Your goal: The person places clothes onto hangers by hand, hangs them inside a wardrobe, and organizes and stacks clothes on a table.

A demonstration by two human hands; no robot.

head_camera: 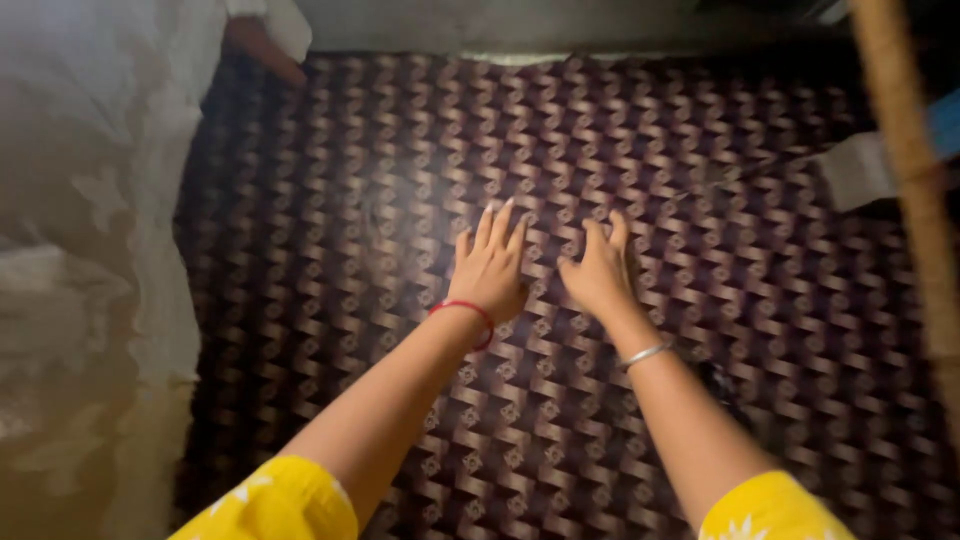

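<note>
Dark patterned bedcover (700, 300) lies flat under left hand (490, 275) and right hand (598, 275), grips open, fingers pointing away.

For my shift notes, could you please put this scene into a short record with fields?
left hand: flat, fingers spread, on the patterned cloth
right hand: flat on the same cloth, beside the left hand
wrists: red thread on the left, silver bangle on the right
sleeves: yellow
cloth: dark purple, woven geometric pattern
left side: white lace fabric
right edge: wooden pole
</note>
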